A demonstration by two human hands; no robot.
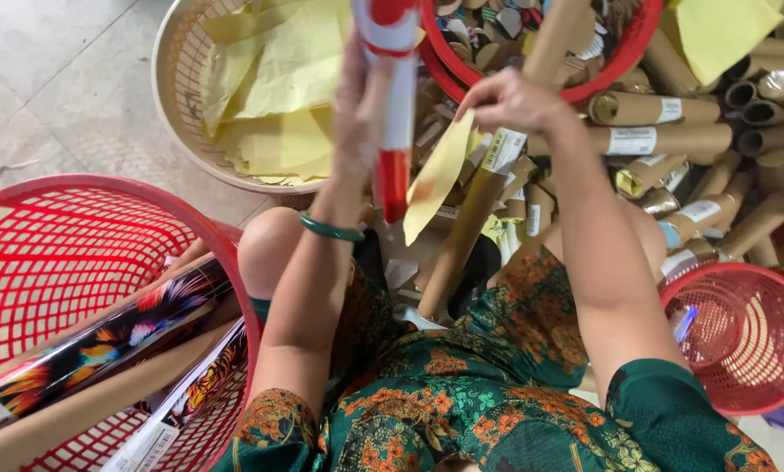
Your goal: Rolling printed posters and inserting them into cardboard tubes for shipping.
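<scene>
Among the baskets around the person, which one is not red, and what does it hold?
The cream basket at the upper left, filled with yellow paper sheets. The other three baskets, at far left, top and lower right, are red.

Pale tiled floor carries a cream basket; two red baskets; piled cardboard tubes.

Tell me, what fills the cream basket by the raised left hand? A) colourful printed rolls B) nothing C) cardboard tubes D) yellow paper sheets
D: the cream basket beside the left hand holds crumpled yellow paper sheets.
</scene>
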